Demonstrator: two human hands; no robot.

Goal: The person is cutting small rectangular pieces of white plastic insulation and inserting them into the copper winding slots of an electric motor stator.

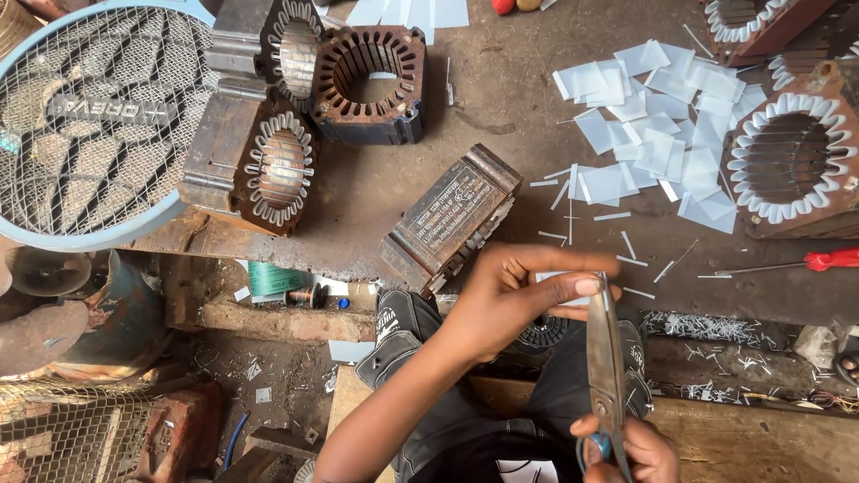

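Head view: left hand [514, 300] pinches a small white insulation sheet [559, 277]; right hand [626, 447] grips long steel scissors [607, 358] cutting it. Many cut white slips [653, 143] already pile on the dark tabletop [501, 107]; one rusty motor stator [367, 80] has bare slots.

Dark rectangular label plate [454, 207] on centre block; green packet [273, 279], perhaps, below bench.

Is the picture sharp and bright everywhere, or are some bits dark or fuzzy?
Head view: soft, even daylight and sharp focus on the workbench; the white paper pieces look very bright; the area below the bench at lower left is shadowy; the left hand and scissors look slightly soft.
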